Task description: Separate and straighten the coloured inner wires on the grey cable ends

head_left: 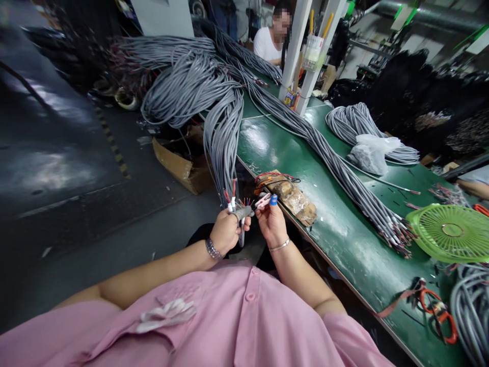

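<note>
My left hand (225, 232) is closed around a thick grey cable (243, 213) at its end, where thin coloured wires fan out. Beside it, more grey cable ends with white sleeves and red wires (231, 196) hang from a draped bundle (223, 137). My right hand (272, 224) pinches a small pink-and-white piece (263, 201) right at the tip of the held cable; its exact kind is too small to tell. A blue cover (273, 200) sits on one fingertip of that hand. The two hands are close together at the table's edge.
On the green table (328, 178) lie a taped wooden block (292, 196), a long grey cable bundle (324, 153), a coiled bundle (357, 120), a green basket (453, 229) and orange-handled scissors (439, 311). A cardboard box (185, 171) stands on the floor. Across the table sits a person (267, 43).
</note>
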A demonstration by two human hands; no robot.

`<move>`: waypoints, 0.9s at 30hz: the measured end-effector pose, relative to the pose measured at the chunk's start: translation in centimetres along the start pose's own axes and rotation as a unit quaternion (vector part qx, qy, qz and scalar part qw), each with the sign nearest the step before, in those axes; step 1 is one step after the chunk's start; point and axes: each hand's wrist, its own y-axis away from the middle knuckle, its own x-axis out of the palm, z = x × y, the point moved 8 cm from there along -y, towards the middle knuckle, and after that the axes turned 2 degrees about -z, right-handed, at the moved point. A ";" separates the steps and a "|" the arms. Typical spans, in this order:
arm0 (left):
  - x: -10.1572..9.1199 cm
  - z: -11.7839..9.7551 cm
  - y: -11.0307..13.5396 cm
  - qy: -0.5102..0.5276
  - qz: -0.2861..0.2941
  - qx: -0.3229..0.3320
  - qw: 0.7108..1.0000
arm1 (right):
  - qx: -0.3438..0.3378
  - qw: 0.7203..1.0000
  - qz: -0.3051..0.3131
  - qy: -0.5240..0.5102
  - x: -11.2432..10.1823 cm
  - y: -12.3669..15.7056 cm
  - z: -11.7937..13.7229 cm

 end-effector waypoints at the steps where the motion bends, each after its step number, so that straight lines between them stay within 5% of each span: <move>1: -0.1 0.1 0.0 0.001 -0.002 -0.001 1.000 | 0.004 1.000 0.005 0.001 0.0 0.1 -0.1; 13: -0.3 -0.9 1.5 -0.024 0.035 0.043 0.998 | 0.075 0.993 0.087 -0.035 0.4 0.9 0.1; 18: 0.1 -1.1 1.9 -0.028 0.066 0.036 0.997 | 0.031 0.997 0.071 0.001 0.1 0.8 0.6; 23: 0.7 -1.0 1.4 -0.029 0.074 0.012 0.997 | -0.111 0.987 -0.029 0.110 -2.0 0.6 1.5; 27: 1.0 -0.5 0.8 -0.037 0.079 -0.001 0.996 | -0.054 0.997 0.032 0.054 -1.0 0.2 0.3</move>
